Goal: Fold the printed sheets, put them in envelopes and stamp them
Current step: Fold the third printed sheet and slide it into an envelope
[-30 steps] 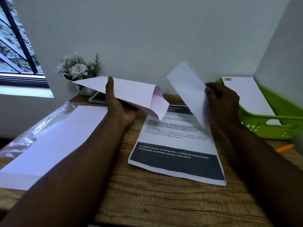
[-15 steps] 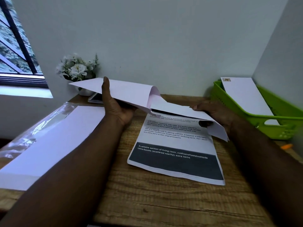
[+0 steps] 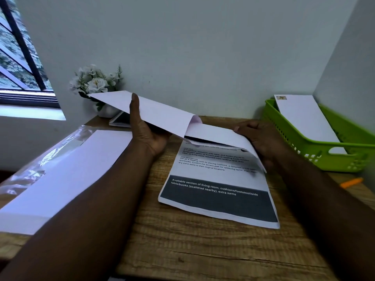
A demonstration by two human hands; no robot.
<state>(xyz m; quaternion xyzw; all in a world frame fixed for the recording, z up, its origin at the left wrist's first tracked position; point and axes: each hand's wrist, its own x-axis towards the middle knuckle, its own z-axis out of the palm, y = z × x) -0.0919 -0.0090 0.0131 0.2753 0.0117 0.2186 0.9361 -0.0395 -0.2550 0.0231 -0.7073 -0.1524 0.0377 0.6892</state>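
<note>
Holding envelope (image 3: 162,112) in left hand (image 3: 148,134), right hand (image 3: 261,140) gripping folded sheet (image 3: 221,134).

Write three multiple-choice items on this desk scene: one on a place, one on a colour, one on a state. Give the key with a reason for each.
1. Where does the stamped white envelope lie?
A. in the basket on the right
B. on the window sill
C. under the flower pot

2. What colour is the slotted plastic basket?
A. blue
B. green
C. red

3. How does the folded white sheet stand with the open white envelope?
A. flat on the wooden desk
B. its end at the envelope's mouth
C. sealed inside

Key: 1 A, it leans inside the basket. 2 B, its walls are bright green. 3 B, the right hand holds the sheet to the mouth while the left hand grips the envelope.
</note>
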